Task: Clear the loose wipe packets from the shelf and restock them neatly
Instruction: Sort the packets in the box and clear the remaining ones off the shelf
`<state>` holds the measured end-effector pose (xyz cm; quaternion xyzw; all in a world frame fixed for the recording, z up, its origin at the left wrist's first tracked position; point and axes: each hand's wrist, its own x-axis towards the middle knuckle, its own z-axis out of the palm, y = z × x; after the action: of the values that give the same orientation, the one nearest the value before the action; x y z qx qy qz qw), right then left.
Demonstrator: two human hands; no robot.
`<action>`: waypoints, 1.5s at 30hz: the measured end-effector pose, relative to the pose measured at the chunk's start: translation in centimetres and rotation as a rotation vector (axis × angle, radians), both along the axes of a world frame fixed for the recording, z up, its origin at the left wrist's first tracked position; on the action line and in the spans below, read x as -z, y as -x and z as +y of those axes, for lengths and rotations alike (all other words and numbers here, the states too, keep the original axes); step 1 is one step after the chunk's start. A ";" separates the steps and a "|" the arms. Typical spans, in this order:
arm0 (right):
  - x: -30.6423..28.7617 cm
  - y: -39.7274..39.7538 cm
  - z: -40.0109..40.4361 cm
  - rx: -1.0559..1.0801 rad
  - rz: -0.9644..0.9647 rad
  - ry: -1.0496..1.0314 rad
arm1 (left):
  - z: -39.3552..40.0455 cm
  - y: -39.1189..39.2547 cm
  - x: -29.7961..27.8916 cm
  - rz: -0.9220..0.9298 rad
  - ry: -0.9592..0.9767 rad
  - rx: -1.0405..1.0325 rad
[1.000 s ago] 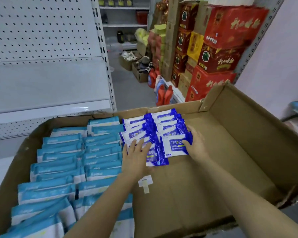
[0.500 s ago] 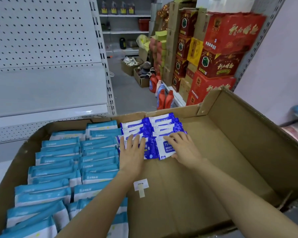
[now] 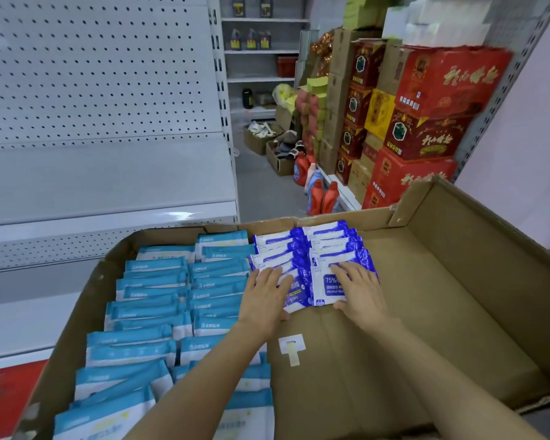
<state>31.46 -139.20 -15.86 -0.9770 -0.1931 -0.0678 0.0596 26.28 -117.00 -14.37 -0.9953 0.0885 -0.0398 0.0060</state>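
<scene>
There, hands (image 3: 311, 296) flat on packets (image 3: 302, 249)

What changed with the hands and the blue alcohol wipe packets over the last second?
The right hand moved from the outer edge of the dark blue packets onto the right row, fingers flat. The left hand stayed pressed on the left row. The light blue packets and cardboard box look unchanged.

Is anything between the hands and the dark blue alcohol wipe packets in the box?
Nothing visible. The left hand and right hand lie flat right on the nearest alcohol wipe packets in the cardboard box, beside the light blue packets.
</scene>
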 end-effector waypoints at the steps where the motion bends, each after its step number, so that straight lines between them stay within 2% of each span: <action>1: -0.2 0.5 0.3 0.006 -0.003 -0.016 | 0.4 0.3 -0.4 -0.019 0.003 0.011; 4: -1.0 2.0 2.2 0.013 -0.059 -0.132 | 2.2 1.5 -1.6 -0.114 0.049 0.037; 9: -3.6 5.7 9.0 0.003 -0.272 -0.359 | 8.6 5.0 -3.9 -0.347 0.107 0.102; 13: -5.9 9.2 15.9 -0.126 -0.405 -0.466 | 15.1 9.5 -5.7 -0.499 0.177 0.065; 18: -8.0 13.5 24.3 -0.289 -0.473 -0.486 | 22.7 15.1 -7.3 -0.549 0.146 -0.029; 23: -9.1 17.7 32.4 -0.404 -0.475 -0.457 | 30.2 20.9 -7.8 -0.551 0.118 -0.147; 29: -8.9 22.8 42.4 -0.516 -0.433 -0.544 | 38.6 28.6 -7.3 -0.597 0.096 -0.272; 35: -8.3 27.7 53.2 -0.636 -0.289 -0.541 | 47.3 35.4 -5.7 -0.574 0.095 -0.445; 45: -8.0 29.2 70.2 -0.783 -0.189 -0.505 | 61.3 40.8 -4.1 -0.535 0.157 -0.732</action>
<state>2.25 -68.95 -7.90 -0.7752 -0.5290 -0.1738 0.2983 -14.47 -55.75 -10.26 -0.9132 -0.2770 -0.2973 -0.0329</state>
